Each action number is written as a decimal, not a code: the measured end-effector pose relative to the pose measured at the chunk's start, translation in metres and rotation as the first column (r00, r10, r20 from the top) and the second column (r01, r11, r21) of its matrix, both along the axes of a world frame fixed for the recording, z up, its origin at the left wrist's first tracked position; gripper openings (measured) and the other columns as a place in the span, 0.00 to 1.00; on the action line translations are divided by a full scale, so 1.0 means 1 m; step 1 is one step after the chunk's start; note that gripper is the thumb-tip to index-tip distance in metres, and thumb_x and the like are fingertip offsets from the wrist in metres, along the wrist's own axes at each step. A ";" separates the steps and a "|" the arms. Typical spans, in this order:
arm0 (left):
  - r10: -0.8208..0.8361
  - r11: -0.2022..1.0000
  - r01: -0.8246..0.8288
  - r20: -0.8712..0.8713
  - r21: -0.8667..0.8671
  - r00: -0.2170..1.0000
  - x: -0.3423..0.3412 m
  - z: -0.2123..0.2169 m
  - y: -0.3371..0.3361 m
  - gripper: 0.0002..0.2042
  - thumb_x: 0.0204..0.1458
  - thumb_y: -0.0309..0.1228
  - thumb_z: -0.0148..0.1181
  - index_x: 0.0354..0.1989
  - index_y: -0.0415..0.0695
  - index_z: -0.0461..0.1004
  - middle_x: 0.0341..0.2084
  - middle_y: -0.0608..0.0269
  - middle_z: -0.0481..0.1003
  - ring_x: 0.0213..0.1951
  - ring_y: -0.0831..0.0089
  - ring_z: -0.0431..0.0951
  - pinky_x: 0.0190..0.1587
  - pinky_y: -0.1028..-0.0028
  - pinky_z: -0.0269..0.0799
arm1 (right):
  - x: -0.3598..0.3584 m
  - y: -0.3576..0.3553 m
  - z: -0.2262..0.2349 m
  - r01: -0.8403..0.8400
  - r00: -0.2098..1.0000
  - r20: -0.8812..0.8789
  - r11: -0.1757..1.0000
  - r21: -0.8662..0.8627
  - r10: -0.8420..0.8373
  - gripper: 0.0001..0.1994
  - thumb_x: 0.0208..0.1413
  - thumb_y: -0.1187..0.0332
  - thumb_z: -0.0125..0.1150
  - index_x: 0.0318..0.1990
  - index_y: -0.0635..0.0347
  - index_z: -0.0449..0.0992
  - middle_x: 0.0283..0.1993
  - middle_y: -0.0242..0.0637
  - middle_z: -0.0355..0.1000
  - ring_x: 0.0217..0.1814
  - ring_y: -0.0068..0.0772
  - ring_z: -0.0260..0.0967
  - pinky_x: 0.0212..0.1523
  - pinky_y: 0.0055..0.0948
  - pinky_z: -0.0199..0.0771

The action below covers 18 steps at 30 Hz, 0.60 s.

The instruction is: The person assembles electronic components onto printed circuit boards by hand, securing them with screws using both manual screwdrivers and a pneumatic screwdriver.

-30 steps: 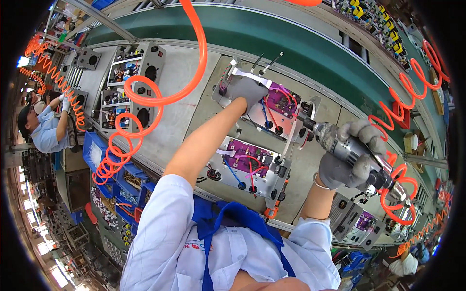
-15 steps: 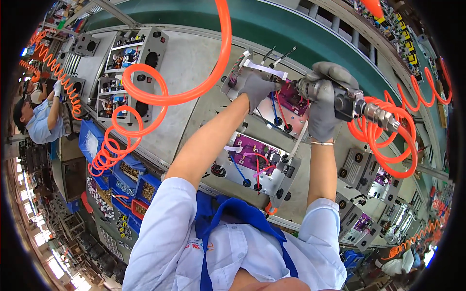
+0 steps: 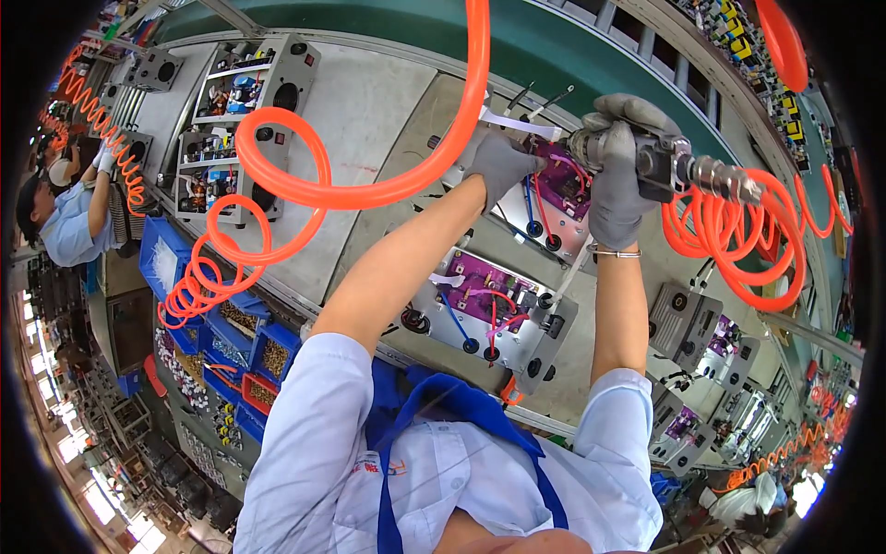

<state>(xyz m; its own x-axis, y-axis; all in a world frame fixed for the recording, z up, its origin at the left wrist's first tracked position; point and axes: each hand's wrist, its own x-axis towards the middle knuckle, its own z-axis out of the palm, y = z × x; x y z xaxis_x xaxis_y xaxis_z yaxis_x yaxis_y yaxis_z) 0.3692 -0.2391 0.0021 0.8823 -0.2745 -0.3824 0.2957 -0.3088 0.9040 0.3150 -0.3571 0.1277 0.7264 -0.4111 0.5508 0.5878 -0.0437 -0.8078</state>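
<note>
My right hand (image 3: 616, 185), in a grey glove, is wrapped round an air screwdriver (image 3: 659, 166) with a metal coupling. An orange coiled hose (image 3: 738, 222) hangs from it. The tool's nose points left, over a purple circuit board (image 3: 561, 189) mounted on a metal chassis at the far side of the bench. At this board's left part my left hand (image 3: 503, 168), gloved too, has its fingers drawn together; what they hold, if anything, is hidden. Red and blue wires run from the board to round black sockets. Nearer me lies a second chassis (image 3: 517, 343) with a similar purple board (image 3: 475, 282).
A thick orange hose (image 3: 369, 192) loops across the left foreground. Open metal units (image 3: 277, 120) stand at left, above blue parts bins (image 3: 277, 355). More units (image 3: 683, 319) sit at right. A green conveyor (image 3: 369, 39) runs behind. Another person (image 3: 69, 217) works at far left.
The whole view has shifted slightly. The orange hose loop hangs further right, nearer my left hand. Both hands stay at the far board, the right still gripping the air screwdriver.
</note>
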 end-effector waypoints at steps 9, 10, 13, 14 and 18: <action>-0.253 0.883 0.136 0.211 0.450 0.944 -0.020 0.017 -0.003 0.19 0.45 0.46 0.61 0.28 0.38 0.76 0.25 0.47 0.76 0.31 0.53 0.77 0.36 0.60 0.71 | 0.037 0.008 0.007 0.021 0.999 -0.048 0.997 0.072 -0.018 0.05 0.47 0.81 0.58 0.33 0.65 0.74 0.29 0.34 0.74 0.29 0.19 0.70 0.32 0.18 0.71; -0.283 0.869 0.117 0.290 0.480 0.914 -0.024 0.014 -0.004 0.19 0.45 0.47 0.61 0.26 0.39 0.74 0.23 0.49 0.75 0.30 0.52 0.76 0.34 0.59 0.69 | 0.043 0.008 0.005 0.022 0.999 -0.045 0.997 0.070 -0.019 0.05 0.47 0.81 0.58 0.33 0.65 0.74 0.29 0.34 0.74 0.29 0.19 0.70 0.32 0.18 0.71; -0.323 0.853 0.099 0.370 0.513 0.871 -0.030 0.011 -0.004 0.19 0.47 0.48 0.59 0.26 0.42 0.72 0.21 0.51 0.74 0.29 0.52 0.75 0.32 0.57 0.68 | 0.057 0.010 0.004 0.003 0.995 -0.103 0.999 0.053 0.002 0.04 0.46 0.80 0.59 0.32 0.65 0.75 0.29 0.31 0.72 0.27 0.18 0.68 0.30 0.18 0.69; -0.332 0.848 0.103 0.370 0.520 0.868 -0.030 0.011 -0.002 0.18 0.47 0.48 0.58 0.28 0.43 0.72 0.21 0.52 0.73 0.29 0.52 0.75 0.32 0.56 0.68 | 0.059 0.012 0.006 -0.003 0.995 -0.101 0.999 0.054 0.009 0.04 0.46 0.80 0.59 0.32 0.65 0.75 0.29 0.31 0.72 0.27 0.18 0.68 0.30 0.18 0.69; -0.420 0.810 0.170 0.354 0.561 0.835 -0.029 0.015 -0.003 0.17 0.49 0.48 0.57 0.32 0.45 0.72 0.23 0.53 0.75 0.31 0.52 0.76 0.33 0.56 0.69 | 0.070 0.011 0.009 -0.105 0.992 -0.062 0.994 0.019 0.106 0.05 0.46 0.78 0.60 0.33 0.65 0.74 0.28 0.31 0.72 0.26 0.18 0.68 0.28 0.18 0.68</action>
<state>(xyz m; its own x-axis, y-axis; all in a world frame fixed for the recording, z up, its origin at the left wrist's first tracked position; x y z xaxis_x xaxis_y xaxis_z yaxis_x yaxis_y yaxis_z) 0.3400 -0.2417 0.0174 0.8903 -0.4372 -0.1275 -0.2782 -0.7437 0.6078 0.3854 -0.3457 0.1367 0.7992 -0.3387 0.4966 0.5363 0.0287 -0.8435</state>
